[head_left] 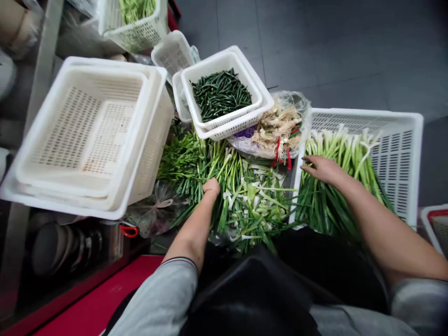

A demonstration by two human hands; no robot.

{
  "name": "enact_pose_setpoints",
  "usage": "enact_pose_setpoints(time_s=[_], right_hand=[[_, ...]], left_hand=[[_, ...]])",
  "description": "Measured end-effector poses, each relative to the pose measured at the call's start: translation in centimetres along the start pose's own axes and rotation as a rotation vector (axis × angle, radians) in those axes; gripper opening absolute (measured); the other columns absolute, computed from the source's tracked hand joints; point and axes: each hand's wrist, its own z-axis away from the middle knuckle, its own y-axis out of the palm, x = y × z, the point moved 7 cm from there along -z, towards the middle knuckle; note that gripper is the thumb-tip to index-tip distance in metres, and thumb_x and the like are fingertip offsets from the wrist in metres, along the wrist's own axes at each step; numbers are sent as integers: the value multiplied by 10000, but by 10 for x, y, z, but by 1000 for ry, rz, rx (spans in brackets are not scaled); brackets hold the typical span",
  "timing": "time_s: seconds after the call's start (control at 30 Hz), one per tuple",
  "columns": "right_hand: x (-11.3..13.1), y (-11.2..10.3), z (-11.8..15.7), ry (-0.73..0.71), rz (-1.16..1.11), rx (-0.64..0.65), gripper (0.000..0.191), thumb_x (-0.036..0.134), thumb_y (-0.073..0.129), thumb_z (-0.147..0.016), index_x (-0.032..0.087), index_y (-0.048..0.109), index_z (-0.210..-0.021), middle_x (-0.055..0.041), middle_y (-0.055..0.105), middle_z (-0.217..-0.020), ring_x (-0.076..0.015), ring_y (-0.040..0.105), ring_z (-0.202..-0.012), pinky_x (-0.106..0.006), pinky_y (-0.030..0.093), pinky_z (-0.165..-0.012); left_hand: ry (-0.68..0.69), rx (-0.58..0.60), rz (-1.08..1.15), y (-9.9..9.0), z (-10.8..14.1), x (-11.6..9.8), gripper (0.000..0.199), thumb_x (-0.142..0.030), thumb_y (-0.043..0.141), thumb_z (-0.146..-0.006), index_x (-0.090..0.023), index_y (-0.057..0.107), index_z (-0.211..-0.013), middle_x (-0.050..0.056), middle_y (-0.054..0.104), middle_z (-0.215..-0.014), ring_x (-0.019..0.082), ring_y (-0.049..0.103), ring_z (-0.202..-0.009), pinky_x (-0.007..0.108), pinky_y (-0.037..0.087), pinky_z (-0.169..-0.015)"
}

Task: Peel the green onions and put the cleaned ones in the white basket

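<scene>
My left hand [211,186] reaches down into a loose heap of green onions [241,196] on the floor in front of me; its fingers are buried among the stalks, so its grip is hidden. My right hand [322,169] lies flat, fingers together, on a bundle of green onions [332,186] laid in a white slotted crate [399,149] at the right. The white stalk ends point away from me.
A white basket of dark green chillies [220,93] sits behind the heap. Beside it is a plastic bag of roots and trimmings [276,130]. Stacked empty white baskets [87,135] stand at left over a metal rack. Grey floor lies beyond.
</scene>
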Motion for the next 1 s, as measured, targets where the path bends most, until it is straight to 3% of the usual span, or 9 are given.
enact_pose_setpoints(time_s=[0.1,0.23,0.4,0.5,0.57,0.63,0.77,0.87,1.0], right_hand=[[36,-6,2,-109,52,78,425,394,476,-892,135,612,-1200,-142,657,-1110,-259,635,-931,-333,479,-771],[99,-39,18,-260,-89,51,366,377,487,-878,180,649,-1141,-105,679,-1075,-244,646,-919,-336,488,-791],[228,-86,51,-469,-529,55,391,401,559,-846,174,633,-1156,-87,682,-1036,-201,657,-857,-303,502,-764],[304,-88,74,-551,-828,177,567,395,645,-787,156,521,-1287,-85,670,-1018,-147,652,-705,-249,507,-615],[339,-84,91,-615,-981,303,542,381,682,-751,151,553,-1224,-50,678,-901,-117,628,-626,-212,486,-537],[356,-84,108,-637,-1075,383,419,390,713,-712,131,629,-1032,-19,665,-758,-106,608,-574,-193,470,-496],[357,-100,144,-576,-1263,324,394,418,756,-655,112,624,-867,-23,653,-701,-114,612,-533,-216,497,-502],[364,-101,178,-544,-1283,259,394,412,743,-668,116,621,-898,-18,651,-703,-114,622,-551,-204,493,-500],[381,-87,217,-476,-992,140,252,361,674,-745,117,619,-776,0,618,-625,-96,592,-495,-182,455,-451]], left_hand=[[-32,-49,-8,-3,-2,13,267,-228,646,-726,-132,687,-971,200,698,-949,317,632,-999,407,429,-843],[105,-149,411,-53,31,33,244,-298,673,-705,-152,698,-899,79,704,-803,211,647,-774,304,459,-722],[333,-86,1016,-109,137,32,319,-323,760,-611,-138,715,-868,36,691,-769,144,593,-671,274,460,-679],[404,33,1134,-112,200,20,355,-357,742,-665,-132,715,-938,35,671,-729,122,563,-631,251,441,-622],[431,148,1234,-107,233,16,371,-389,721,-698,-120,705,-952,34,646,-681,108,539,-580,236,419,-565],[461,267,1343,-103,261,17,403,-429,701,-715,-110,691,-961,49,646,-693,110,543,-560,241,421,-544],[508,373,1415,-102,304,29,430,-429,725,-687,-113,674,-974,78,671,-764,160,608,-627,299,477,-603],[560,177,1332,-111,326,40,398,-343,789,-614,-132,674,-932,40,665,-741,147,604,-651,284,473,-637],[691,-139,1051,-128,347,49,301,-304,793,-583,-124,667,-789,2,632,-681,111,554,-631,238,433,-635]])
